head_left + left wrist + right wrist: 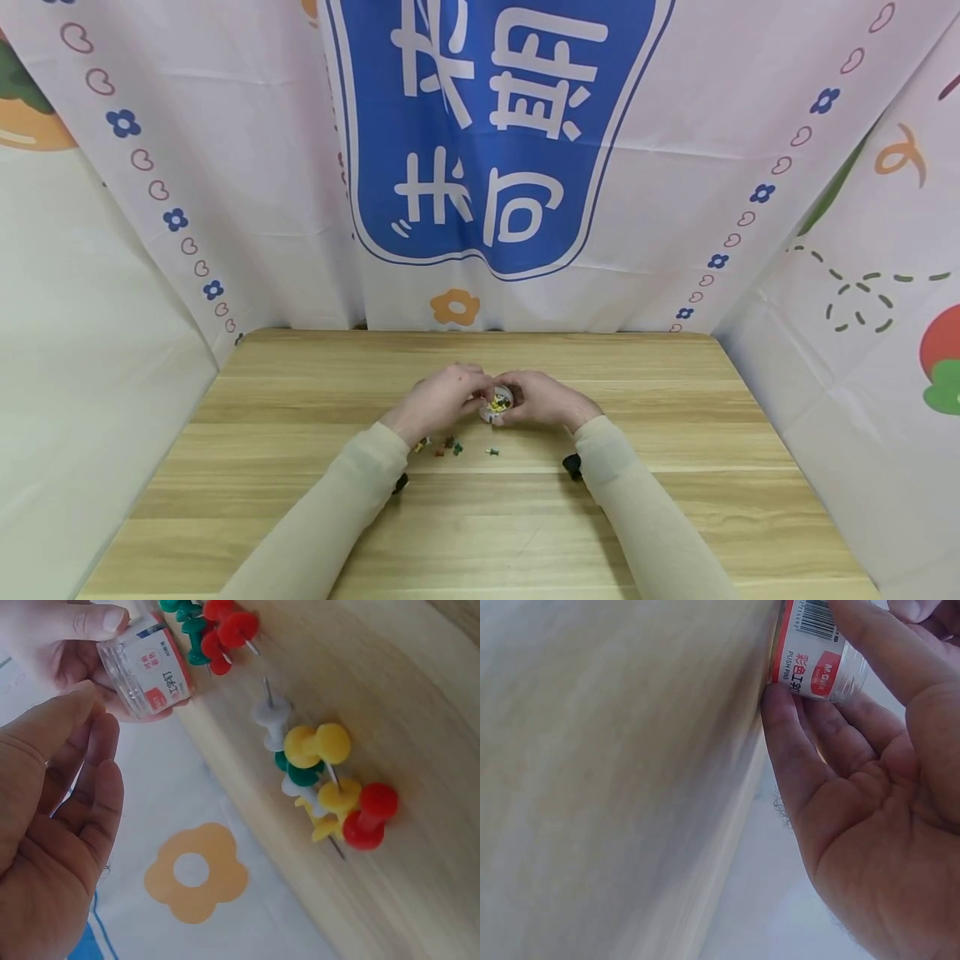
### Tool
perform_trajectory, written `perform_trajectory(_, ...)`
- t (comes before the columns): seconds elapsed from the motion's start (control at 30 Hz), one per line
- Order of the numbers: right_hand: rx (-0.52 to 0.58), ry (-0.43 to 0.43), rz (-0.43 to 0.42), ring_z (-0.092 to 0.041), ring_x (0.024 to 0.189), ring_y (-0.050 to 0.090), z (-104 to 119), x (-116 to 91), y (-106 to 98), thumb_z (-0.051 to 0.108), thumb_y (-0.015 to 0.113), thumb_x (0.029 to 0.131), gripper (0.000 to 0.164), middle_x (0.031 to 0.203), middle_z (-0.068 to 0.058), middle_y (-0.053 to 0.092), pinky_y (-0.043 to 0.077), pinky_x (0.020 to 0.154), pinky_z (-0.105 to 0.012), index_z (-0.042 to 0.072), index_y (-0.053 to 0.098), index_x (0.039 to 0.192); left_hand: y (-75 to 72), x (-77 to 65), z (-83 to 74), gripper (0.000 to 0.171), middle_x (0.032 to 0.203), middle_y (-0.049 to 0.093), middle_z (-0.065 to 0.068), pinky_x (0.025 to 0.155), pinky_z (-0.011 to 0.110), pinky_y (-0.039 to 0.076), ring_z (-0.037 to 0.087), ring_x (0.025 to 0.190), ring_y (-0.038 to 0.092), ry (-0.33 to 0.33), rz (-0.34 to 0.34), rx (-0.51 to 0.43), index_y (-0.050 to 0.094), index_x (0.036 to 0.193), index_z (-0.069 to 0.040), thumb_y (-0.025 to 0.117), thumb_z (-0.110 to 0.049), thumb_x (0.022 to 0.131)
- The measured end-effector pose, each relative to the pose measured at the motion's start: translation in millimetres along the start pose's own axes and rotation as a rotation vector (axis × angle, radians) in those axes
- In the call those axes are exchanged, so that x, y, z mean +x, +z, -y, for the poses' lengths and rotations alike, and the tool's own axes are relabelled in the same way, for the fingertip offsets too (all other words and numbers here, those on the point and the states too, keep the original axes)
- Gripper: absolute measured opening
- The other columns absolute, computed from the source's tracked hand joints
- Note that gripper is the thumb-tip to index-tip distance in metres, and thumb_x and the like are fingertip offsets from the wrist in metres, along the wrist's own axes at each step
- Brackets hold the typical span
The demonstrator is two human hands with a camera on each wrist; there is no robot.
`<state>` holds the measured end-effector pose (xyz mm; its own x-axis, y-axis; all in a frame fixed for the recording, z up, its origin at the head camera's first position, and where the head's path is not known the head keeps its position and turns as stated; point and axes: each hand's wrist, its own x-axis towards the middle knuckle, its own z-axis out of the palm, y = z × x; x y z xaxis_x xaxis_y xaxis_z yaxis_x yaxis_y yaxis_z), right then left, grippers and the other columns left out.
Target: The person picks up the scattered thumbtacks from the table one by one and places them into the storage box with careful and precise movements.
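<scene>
A small clear jar with a red-and-white label (pixel 491 417) reading PUSH PINS holds yellow and dark pins. My right hand (pixel 546 398) grips it, thumb on one side and fingers on the other, as the right wrist view shows. At the jar's mouth is my left hand (pixel 446 398), its thumb and index fingertips together; I cannot tell whether a pin is between them. Loose push pins lie below it in the head view. The left wrist view shows them as red (pixel 379 806), yellow (pixel 334 742), white (pixel 274 716) and green (pixel 196 641).
A single green push pin (pixel 492 452) lies apart on the wooden table (pixel 480 533), nearer to me. Printed cloth (pixel 675 208) hangs behind the table's far edge and at both sides. Dark wrist cameras (pixel 573 467) show beside the sleeves.
</scene>
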<state>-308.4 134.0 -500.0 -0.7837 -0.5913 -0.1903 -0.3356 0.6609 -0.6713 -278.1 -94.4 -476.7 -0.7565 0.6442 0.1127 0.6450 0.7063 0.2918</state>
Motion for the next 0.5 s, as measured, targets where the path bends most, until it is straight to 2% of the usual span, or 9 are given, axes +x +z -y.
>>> perform_trajectory(0.13,0.000,-0.003,0.000,-0.014,0.110,0.067,-0.1,0.4,-0.1,0.028,0.088,0.088,0.059,0.127,0.002,0.072,0.057,0.100,-0.038,0.024,0.064,0.142,-3.1,-5.3,-6.3,0.009,0.105,0.071,-0.012,0.082,0.022,0.059,0.003,0.092,0.066,0.021,0.026,0.014,0.077,0.107,-0.025,0.075,-0.021,0.099)
perform_trajectory(0.27,-0.015,-0.019,-0.005,-0.012,0.110,0.066,0.0,0.4,-0.8,0.023,0.086,0.089,0.055,0.127,0.004,0.072,0.056,0.101,-0.037,0.024,0.065,0.140,-3.6,-10.3,-13.7,0.010,0.109,0.073,-0.010,0.086,0.024,0.060,0.005,0.096,0.068,0.083,0.056,0.022,0.077,0.108,-0.024,0.076,-0.019,0.099)
perform_trajectory(0.4,-0.022,-0.042,-0.010,-0.013,0.110,0.066,0.1,1.1,-1.0,0.018,0.085,0.090,0.051,0.126,0.004,0.073,0.056,0.101,-0.038,0.023,0.067,0.137,-0.4,-14.1,-19.3,0.014,0.113,0.075,-0.008,0.092,0.027,0.061,0.007,0.102,0.069,0.142,0.086,0.049,0.078,0.110,-0.022,0.077,-0.018,0.098)
perform_trajectory(0.5,-0.021,-0.042,-0.007,-0.012,0.112,0.066,-0.6,1.7,-0.9,0.019,0.084,0.090,0.050,0.127,0.004,0.073,0.056,0.102,-0.037,0.022,0.067,0.137,3.1,-16.9,-23.0,0.013,0.109,0.075,-0.010,0.089,0.028,0.060,0.006,0.099,0.069,0.166,0.110,0.088,0.078,0.110,-0.023,0.078,-0.022,0.097)
